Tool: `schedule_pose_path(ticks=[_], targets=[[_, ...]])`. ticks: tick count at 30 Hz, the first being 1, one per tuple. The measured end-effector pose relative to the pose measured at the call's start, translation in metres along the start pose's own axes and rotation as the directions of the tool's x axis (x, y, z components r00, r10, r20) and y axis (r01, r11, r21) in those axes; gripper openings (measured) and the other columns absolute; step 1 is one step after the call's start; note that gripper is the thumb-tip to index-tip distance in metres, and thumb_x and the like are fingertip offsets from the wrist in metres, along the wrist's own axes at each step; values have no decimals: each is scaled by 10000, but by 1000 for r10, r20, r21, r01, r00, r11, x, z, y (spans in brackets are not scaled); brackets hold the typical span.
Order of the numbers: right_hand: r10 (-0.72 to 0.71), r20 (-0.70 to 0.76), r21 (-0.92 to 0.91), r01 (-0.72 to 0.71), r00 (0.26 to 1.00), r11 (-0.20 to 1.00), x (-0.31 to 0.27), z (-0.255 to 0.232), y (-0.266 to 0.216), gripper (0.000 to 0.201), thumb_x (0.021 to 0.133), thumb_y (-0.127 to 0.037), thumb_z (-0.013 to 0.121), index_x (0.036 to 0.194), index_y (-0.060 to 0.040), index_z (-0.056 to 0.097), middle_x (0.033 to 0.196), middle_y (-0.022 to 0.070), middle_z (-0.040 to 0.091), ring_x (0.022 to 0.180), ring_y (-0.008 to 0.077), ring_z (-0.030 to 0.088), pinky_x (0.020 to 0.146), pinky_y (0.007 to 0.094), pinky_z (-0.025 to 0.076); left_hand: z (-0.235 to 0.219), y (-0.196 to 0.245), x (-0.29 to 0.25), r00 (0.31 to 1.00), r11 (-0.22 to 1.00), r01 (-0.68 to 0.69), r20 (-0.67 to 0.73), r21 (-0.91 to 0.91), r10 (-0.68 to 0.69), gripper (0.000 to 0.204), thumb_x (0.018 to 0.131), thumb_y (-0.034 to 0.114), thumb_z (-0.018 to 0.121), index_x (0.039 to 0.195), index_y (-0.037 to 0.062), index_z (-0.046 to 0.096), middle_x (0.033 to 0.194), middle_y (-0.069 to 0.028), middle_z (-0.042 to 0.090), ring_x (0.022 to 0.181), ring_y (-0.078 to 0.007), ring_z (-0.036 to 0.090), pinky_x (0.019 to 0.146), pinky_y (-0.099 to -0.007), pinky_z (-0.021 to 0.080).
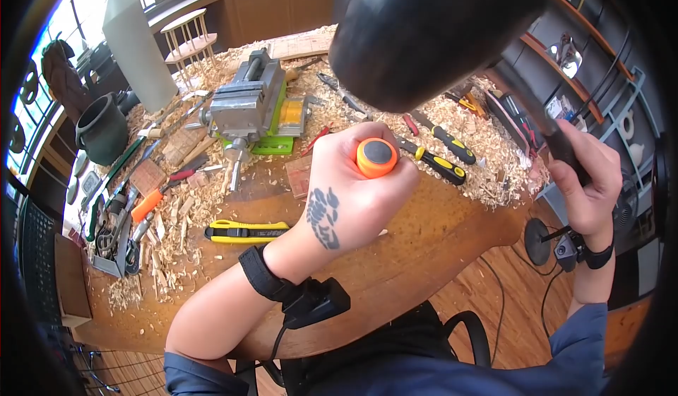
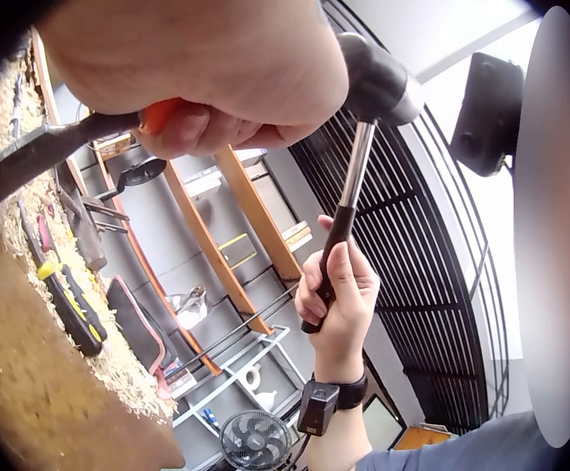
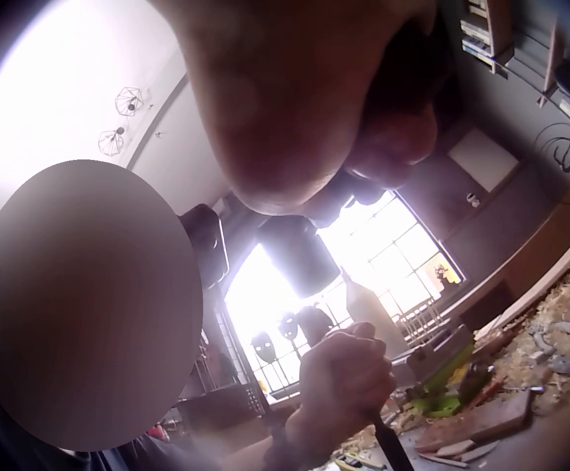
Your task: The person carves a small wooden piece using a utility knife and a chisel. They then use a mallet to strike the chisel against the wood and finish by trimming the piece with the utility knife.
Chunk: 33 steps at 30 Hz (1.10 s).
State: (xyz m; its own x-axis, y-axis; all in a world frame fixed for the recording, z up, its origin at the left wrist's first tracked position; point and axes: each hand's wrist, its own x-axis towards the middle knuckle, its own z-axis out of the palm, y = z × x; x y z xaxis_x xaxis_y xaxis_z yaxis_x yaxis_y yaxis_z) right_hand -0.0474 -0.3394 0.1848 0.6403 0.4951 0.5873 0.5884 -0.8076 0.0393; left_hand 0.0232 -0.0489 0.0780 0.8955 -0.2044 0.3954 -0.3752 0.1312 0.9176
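Observation:
My left hand (image 1: pixel 346 198) grips a chisel upright in its fist over the wooden table. The end of its orange handle (image 1: pixel 376 157) pokes out on top, with a grey disc in it. In the left wrist view the chisel's dark metal blade (image 2: pixel 39 162) extends below the fist; its tip is out of that view. Raised at the right, my right hand (image 1: pixel 592 177) holds a mallet by its black grip (image 2: pixel 336 255). The mallet's black head (image 1: pixel 431 36) looms high above the left fist, apart from the chisel handle.
Wood shavings (image 1: pixel 494 159) cover much of the table (image 1: pixel 417 255). A metal vise (image 1: pixel 247 103) stands behind the left hand, and a yellow utility knife (image 1: pixel 247 231) lies left of it. Yellow-black handled tools (image 1: pixel 441 166) lie to the right. Several tools crowd the left side.

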Motion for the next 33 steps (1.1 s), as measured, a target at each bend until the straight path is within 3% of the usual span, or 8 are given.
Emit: schedule_pose_path(ticks=[8,11,15,17,27,31,32,33], targets=[[-67,98,125,55,993,991,-10,21,-1,415,887,-152,823,1250,35,752,909,163,768,757,282,764,716,341,581,-3,1,-3,994,992,103,33,-75,-101,108,875,21,715,800,36,638,684,21,593,663,-56,551,597,-287,445],[74,26,163,-77,997,984,-23,30,19,400,935,-180,803,1257,49,743,834,123,737,696,199,702,651,302,511,-4,0,-3,992,989,121,47,-82,-117,61,859,14,712,830,28,660,726,7,604,731,-69,572,655,-311,482],[340,77,330,-346,937,878,-63,41,73,358,1031,-222,744,1258,54,724,759,31,664,618,61,562,566,265,421,-5,-2,2,999,997,-1,47,-73,5,242,915,19,697,723,58,555,575,31,549,479,-40,463,454,-244,327],[672,234,475,-686,703,551,-83,46,90,288,1066,-198,704,1222,44,720,725,-3,620,548,33,493,491,233,360,-12,-1,6,991,988,102,97,-115,-91,251,924,19,688,727,62,539,569,22,540,464,-46,440,439,-252,307],[783,395,412,-854,481,317,-190,113,176,229,1087,-231,678,1110,-10,734,673,-33,610,498,25,496,438,217,364,-18,8,17,962,922,275,77,-274,-264,278,935,-34,645,724,68,494,546,18,431,437,-82,404,421,-275,288],[798,352,318,-864,490,390,-177,117,178,252,1068,-247,706,1010,-8,756,723,-3,657,578,55,566,505,246,431,-27,10,19,958,926,278,143,-257,-248,289,936,-41,617,720,71,460,544,18,402,436,-86,384,421,-278,279],[651,233,131,-687,722,715,-182,119,193,292,1041,-238,738,944,37,759,814,50,699,699,122,636,625,307,494,-28,13,20,956,921,286,141,-264,-257,289,927,-43,595,716,76,435,537,20,390,429,-82,365,415,-275,268],[653,234,129,-689,720,713,-184,120,194,292,1041,-238,738,944,37,759,814,50,699,699,122,636,625,307,494,-29,15,20,955,920,288,143,-265,-258,289,927,-43,595,716,76,435,537,20,390,429,-82,365,415,-275,268]])
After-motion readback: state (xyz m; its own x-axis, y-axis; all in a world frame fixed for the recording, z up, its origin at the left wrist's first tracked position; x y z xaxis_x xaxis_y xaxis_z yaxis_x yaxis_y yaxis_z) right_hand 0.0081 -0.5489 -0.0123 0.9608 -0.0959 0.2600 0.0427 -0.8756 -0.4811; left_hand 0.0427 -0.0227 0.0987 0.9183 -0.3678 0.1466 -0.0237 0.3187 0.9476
